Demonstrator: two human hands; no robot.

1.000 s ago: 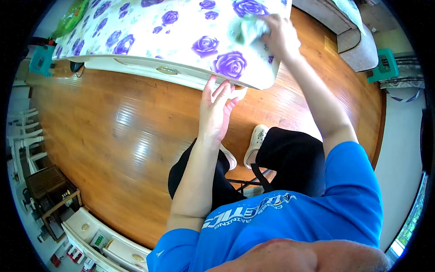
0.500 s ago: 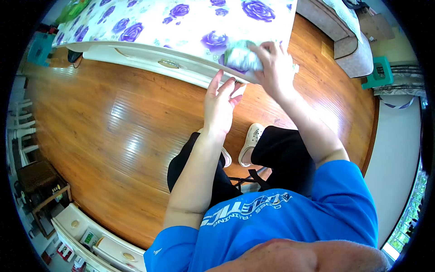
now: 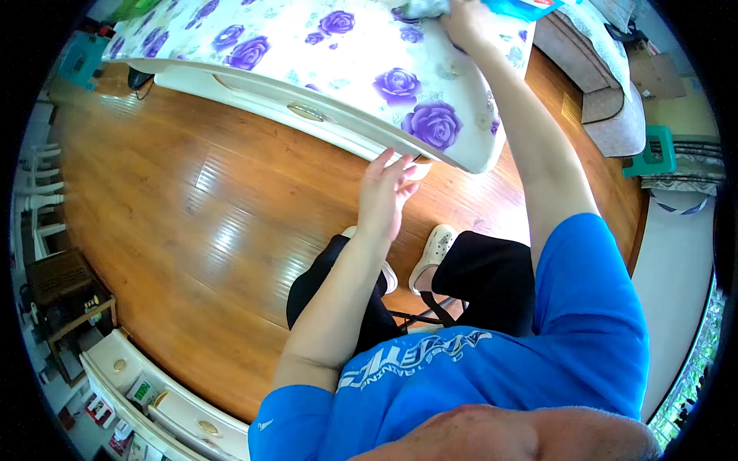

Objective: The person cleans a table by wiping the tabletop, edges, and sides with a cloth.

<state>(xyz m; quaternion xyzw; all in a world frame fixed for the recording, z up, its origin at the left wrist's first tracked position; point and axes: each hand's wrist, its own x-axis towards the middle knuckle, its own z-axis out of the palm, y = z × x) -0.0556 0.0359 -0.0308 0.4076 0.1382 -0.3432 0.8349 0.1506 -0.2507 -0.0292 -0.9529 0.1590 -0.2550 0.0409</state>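
My right hand (image 3: 467, 27) is at the far part of the table, near the top edge of the view. Its fingers are partly cut off, and they close on a pale green-and-white crumpled bundle (image 3: 424, 8) that lies low over the tabletop. Whether the bundle is cloth or a packet I cannot tell. My left hand (image 3: 382, 198) is held just in front of the table's near edge, below the drawer front, fingers apart and holding nothing. The table (image 3: 338, 58) wears a white cover with purple roses.
A bright blue package (image 3: 526, 8) lies at the table's far right. A drawer with an oval handle (image 3: 306, 112) runs along the table front. Beyond stand a grey sofa (image 3: 607, 115) and a teal stool (image 3: 653, 151). A white drawer cabinet (image 3: 181, 411) is at lower left.
My right hand has moved away from the table's near corner to its far side with the bundle. My left hand has come slightly down and right. The blue package has come into view.
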